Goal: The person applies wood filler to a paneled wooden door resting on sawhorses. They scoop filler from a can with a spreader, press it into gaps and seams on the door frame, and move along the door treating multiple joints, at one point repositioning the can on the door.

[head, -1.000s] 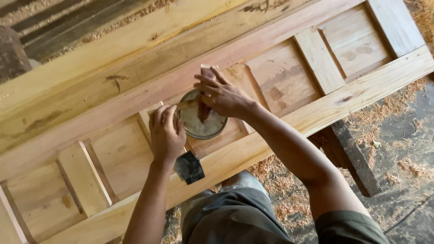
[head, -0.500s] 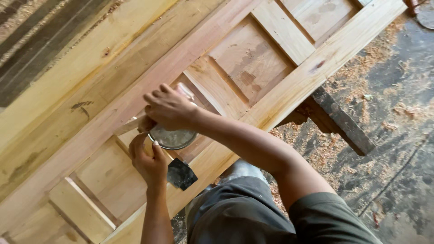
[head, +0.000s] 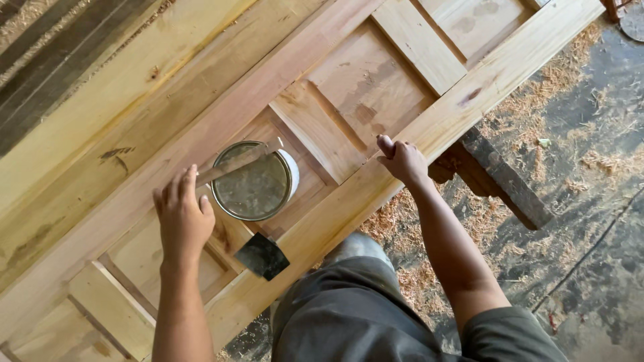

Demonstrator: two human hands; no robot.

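Observation:
A wooden panel door [head: 463, 100] lies flat across the view. On it stands an open round tin [head: 256, 182] of greyish paste, with a flat wooden stick [head: 238, 161] resting across its rim. My left hand [head: 181, 218] lies on the door just left of the tin, shut on a putty knife whose dark blade [head: 262, 256] sticks out toward me. My right hand [head: 402, 161] rests on the door's near stile to the right of the tin, fingers curled, holding nothing.
A dark wooden trestle [head: 506, 181] carries the door at the right. Wood shavings [head: 590, 154] are scattered over the grey floor. More planks [head: 80, 114] lie beyond the door at upper left. My knee [head: 355, 302] is close under the door's edge.
My right hand has left the tin and moved right onto the door's near stile. The stick now lies across the tin's rim. My left hand stays beside the tin with the putty knife.

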